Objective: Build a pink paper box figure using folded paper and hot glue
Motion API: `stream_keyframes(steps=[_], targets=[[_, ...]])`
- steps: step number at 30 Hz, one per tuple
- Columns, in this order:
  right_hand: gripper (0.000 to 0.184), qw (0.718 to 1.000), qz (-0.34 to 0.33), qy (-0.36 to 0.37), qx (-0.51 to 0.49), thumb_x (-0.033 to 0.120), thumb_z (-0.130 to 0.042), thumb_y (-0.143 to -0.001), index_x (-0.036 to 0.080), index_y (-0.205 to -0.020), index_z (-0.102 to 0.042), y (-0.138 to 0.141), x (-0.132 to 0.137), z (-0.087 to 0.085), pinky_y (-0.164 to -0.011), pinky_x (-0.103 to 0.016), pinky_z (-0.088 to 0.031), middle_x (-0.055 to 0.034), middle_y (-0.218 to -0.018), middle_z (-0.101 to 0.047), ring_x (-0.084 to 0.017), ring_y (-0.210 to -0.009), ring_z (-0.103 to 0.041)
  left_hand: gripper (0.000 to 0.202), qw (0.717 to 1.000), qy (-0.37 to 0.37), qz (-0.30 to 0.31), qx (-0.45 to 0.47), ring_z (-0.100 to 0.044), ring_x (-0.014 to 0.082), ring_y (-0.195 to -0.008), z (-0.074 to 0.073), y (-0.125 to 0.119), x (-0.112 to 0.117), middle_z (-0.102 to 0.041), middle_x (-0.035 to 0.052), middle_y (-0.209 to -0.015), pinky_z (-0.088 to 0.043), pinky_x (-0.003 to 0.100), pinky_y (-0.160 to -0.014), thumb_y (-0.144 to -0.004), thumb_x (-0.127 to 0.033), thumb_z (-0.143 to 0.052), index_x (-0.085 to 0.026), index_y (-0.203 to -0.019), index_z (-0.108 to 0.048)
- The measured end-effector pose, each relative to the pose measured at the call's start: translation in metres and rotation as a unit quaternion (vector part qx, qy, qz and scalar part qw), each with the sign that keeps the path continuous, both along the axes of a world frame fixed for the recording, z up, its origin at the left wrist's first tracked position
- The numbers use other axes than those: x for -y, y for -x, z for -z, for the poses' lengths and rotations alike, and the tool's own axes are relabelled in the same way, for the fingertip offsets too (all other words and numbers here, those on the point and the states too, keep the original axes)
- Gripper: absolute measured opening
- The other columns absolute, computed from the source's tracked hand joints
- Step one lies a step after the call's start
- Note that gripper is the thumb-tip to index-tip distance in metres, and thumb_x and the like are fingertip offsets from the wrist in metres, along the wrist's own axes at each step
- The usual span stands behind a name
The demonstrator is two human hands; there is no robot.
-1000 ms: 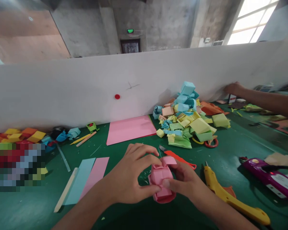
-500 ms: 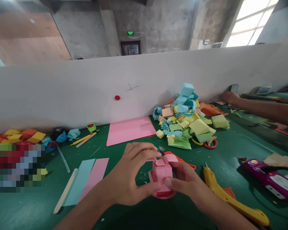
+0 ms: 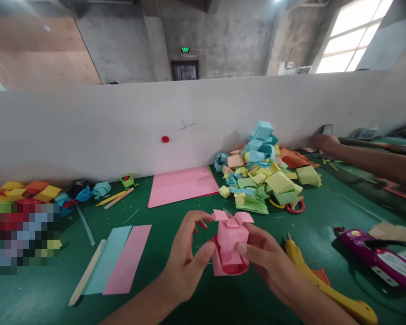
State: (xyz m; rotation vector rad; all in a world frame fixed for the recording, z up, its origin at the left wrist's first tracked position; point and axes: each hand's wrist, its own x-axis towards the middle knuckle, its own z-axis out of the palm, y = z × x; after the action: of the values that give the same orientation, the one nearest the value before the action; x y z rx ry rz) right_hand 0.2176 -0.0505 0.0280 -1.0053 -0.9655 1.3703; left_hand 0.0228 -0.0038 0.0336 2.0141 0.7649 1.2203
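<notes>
Both of my hands hold a folded pink paper box [image 3: 230, 239] just above the green table [image 3: 176, 307]. My left hand [image 3: 186, 259] curls round its left side, thumb against the paper and fingertips near the top flaps. From the right, my right hand [image 3: 264, 262] grips it with the thumb pressed on the front face. The box stands upright, two small flaps spread open at its top, and a darker red piece shows at its base.
A yellow glue gun [image 3: 325, 284] lies right of my hands, a purple tool [image 3: 375, 257] beyond it. A heap of folded paper boxes [image 3: 264, 174], a pink sheet [image 3: 182, 185] and paper strips [image 3: 118, 259] lie around. Another person's arm [image 3: 365, 155] reaches in at far right.
The pink box has been lifted and turned upright, and its top flaps now spread open. My left hand's fingers have come off the top and moved to the side.
</notes>
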Motion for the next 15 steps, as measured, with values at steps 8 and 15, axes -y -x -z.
stream_keyframes(steps=[8, 15], targets=[[0.048, 0.998, -0.038, -0.049, 0.02, 0.044, -0.087, -0.075, 0.031, -0.119, -0.075, -0.001, -0.002, 0.012, -0.107, -0.049, -0.05, -0.0076, -0.152, -0.057, -0.033, -0.139, -0.051, 0.031, 0.995, -0.032, -0.038, -0.084, -0.06, 0.0291, -0.115, 0.011, -0.008, 0.005, -0.061, 0.0103, -0.124, -0.053, 0.049, -0.097, -0.092, -0.035, -0.064, -0.024, -0.121, -0.06], [0.053, 0.983, -0.035, -0.138, 0.117, 0.025, -0.085, -0.077, 0.036, -0.127, -0.07, -0.005, -0.002, 0.016, -0.121, -0.053, -0.033, -0.0043, -0.144, -0.06, -0.031, -0.144, -0.044, 0.048, 0.976, -0.196, -0.037, -0.084, -0.059, 0.0278, -0.116, 0.014, -0.003, 0.006, -0.059, 0.01, -0.125, -0.052, 0.046, -0.097, -0.086, -0.022, -0.067, -0.027, -0.131, -0.05]])
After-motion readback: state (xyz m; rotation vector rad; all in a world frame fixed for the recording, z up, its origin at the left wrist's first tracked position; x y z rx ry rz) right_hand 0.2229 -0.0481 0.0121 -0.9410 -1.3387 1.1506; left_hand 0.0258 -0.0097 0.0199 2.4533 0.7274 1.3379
